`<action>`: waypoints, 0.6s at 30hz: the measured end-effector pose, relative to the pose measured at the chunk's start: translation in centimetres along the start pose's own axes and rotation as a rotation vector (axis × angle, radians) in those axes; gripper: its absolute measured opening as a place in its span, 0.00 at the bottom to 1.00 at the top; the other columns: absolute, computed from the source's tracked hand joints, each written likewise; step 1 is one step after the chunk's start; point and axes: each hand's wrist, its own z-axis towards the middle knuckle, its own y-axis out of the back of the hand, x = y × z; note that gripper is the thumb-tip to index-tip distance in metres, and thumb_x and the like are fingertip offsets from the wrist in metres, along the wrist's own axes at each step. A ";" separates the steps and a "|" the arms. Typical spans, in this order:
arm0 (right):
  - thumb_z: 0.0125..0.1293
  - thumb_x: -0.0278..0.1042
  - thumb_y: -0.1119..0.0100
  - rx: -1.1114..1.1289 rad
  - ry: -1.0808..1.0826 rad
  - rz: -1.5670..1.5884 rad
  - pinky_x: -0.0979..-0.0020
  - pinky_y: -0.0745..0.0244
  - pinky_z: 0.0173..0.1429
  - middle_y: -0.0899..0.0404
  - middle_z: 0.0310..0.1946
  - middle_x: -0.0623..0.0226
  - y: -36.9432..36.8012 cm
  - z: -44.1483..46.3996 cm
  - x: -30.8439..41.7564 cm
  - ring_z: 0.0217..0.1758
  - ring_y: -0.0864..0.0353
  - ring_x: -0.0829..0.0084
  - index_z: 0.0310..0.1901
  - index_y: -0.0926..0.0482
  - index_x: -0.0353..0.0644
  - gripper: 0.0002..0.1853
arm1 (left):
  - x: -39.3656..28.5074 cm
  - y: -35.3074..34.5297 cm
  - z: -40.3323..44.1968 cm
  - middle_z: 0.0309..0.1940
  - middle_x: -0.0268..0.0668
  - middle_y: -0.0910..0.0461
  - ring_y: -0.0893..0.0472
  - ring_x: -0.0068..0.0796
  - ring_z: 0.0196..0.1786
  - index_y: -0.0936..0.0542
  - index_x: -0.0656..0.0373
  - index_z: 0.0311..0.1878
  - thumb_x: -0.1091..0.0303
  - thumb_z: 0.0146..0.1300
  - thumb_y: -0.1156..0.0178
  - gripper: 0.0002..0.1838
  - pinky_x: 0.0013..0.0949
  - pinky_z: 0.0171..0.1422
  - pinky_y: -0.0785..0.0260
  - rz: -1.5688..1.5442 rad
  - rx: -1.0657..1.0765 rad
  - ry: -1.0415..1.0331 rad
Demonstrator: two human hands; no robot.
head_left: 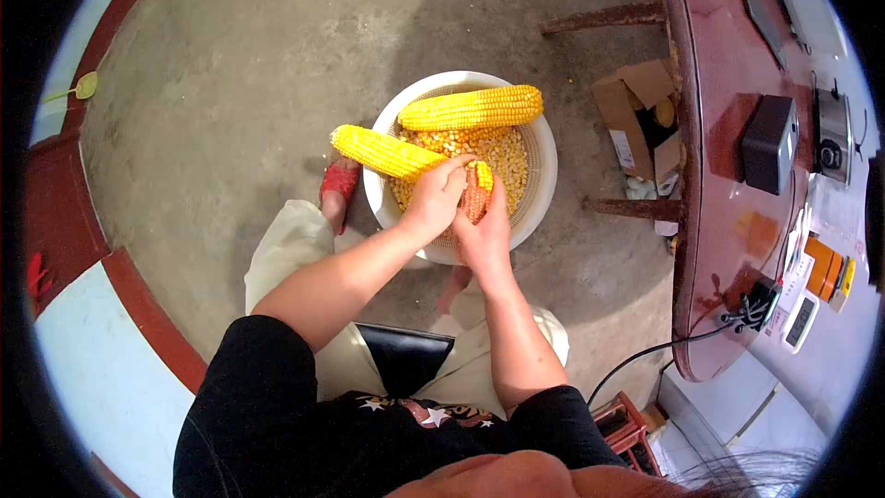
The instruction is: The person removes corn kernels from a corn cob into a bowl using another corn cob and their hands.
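My right hand (pixel 486 232) is wrapped round a partly stripped corn cob (pixel 475 201), with yellow kernels left near its far end and bare reddish core below. From the left, my left hand (pixel 431 201) presses its closed fingers against the same cob. Both hands are over a white plastic basket (pixel 546 161) holding loose corn kernels (pixel 509 159). A full yellow ear of corn (pixel 472 109) lies across the basket's far side. Another full ear (pixel 383 150) slants over the left rim, its near end partly hidden by my left hand.
On the right stands a reddish-brown table (pixel 705 129) carrying a black box-shaped device (pixel 770 145), a small white display device (pixel 800 323) and a black cable (pixel 659 348). A cardboard box (pixel 636 115) sits beneath it. Concrete floor (pixel 240 83) surrounds the basket.
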 end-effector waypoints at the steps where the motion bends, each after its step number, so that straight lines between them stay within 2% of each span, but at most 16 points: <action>1: 0.53 0.37 0.39 0.005 -0.014 -0.026 0.61 0.26 0.46 0.24 0.43 0.42 0.3 -0.1 0.6 0.45 0.21 0.49 0.64 0.46 0.38 0.38 | 0.5 -0.1 0.3 0.41 0.40 0.21 0.23 0.26 0.45 0.26 0.66 0.54 0.65 0.69 0.54 0.17 0.28 0.52 0.32 0.000 0.001 -0.002; 3: 0.53 0.35 0.39 0.007 -0.027 -0.052 0.61 0.26 0.46 0.24 0.42 0.42 0.6 -0.1 1.1 0.44 0.21 0.49 0.64 0.46 0.38 0.38 | 0.7 -0.4 0.8 0.40 0.38 0.22 0.24 0.24 0.43 0.26 0.66 0.52 0.64 0.69 0.54 0.17 0.27 0.51 0.32 -0.388 -0.014 0.075; 4: 0.52 0.35 0.39 -0.002 0.006 -0.074 0.60 0.26 0.45 0.24 0.42 0.43 0.6 -0.2 1.1 0.44 0.21 0.49 0.64 0.46 0.39 0.38 | 0.3 -0.3 0.7 0.40 0.38 0.22 0.24 0.24 0.43 0.26 0.66 0.52 0.64 0.69 0.54 0.17 0.27 0.51 0.32 -0.388 -0.014 0.075; 6: 0.52 0.35 0.39 -0.007 0.037 -0.098 0.60 0.26 0.45 0.24 0.41 0.44 0.5 -0.3 1.3 0.43 0.21 0.49 0.64 0.46 0.40 0.39 | -0.7 -0.3 0.3 0.39 0.35 0.23 0.24 0.21 0.40 0.25 0.66 0.49 0.62 0.70 0.53 0.16 0.26 0.49 0.31 -0.552 0.010 0.203; 8: 0.52 0.36 0.39 0.008 0.046 -0.253 0.60 0.26 0.44 0.24 0.40 0.45 0.5 -0.5 2.0 0.42 0.21 0.49 0.64 0.46 0.41 0.39 | -0.1 -0.5 0.5 0.38 0.35 0.23 0.24 0.21 0.40 0.25 0.66 0.48 0.62 0.70 0.53 0.16 0.26 0.48 0.31 -0.562 -0.022 0.218; 11: 0.52 0.36 0.39 -0.006 0.074 -0.259 0.58 0.26 0.43 0.23 0.40 0.46 0.2 -0.7 1.4 0.41 0.21 0.47 0.64 0.46 0.42 0.39 | 0.1 -0.5 0.3 0.37 0.35 0.23 0.24 0.21 0.40 0.25 0.66 0.46 0.63 0.70 0.53 0.15 0.26 0.47 0.30 -0.550 -0.063 0.219; 15: 0.52 0.37 0.39 -0.023 0.124 -0.184 0.57 0.26 0.43 0.23 0.40 0.46 0.0 -0.5 0.8 0.40 0.21 0.47 0.64 0.46 0.42 0.39 | 0.4 -0.6 0.1 0.38 0.35 0.23 0.24 0.22 0.41 0.26 0.66 0.48 0.64 0.70 0.53 0.15 0.26 0.48 0.30 -0.548 -0.097 0.200; 18: 0.53 0.37 0.39 0.011 0.059 -0.110 0.56 0.27 0.43 0.24 0.41 0.44 0.3 -0.5 1.6 0.42 0.22 0.47 0.65 0.47 0.42 0.39 | 0.4 -0.6 0.3 0.39 0.36 0.23 0.25 0.22 0.41 0.26 0.67 0.49 0.64 0.70 0.53 0.15 0.27 0.48 0.31 -0.608 -0.047 0.183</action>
